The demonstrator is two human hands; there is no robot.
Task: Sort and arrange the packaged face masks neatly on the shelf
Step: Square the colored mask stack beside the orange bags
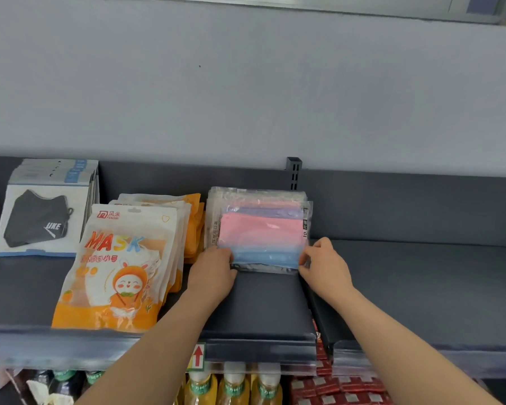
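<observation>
A stack of clear packs holding pink, purple and blue masks [262,229] leans back in the middle of the dark grey shelf [263,305]. My left hand [214,273] grips the front pack's lower left corner. My right hand [323,266] pinches its lower right corner. Left of them stands a row of orange and white "MASK" bags [120,267] with a cartoon rabbit. At the far left, white boxes showing a black mask [41,217] lean against the back.
The shelf section to the right of the upright post [293,172] is bare dark metal [421,287]. Below the price rail [257,349] stand yellow drink bottles [234,387] and red packets [342,390]. A grey wall rises behind.
</observation>
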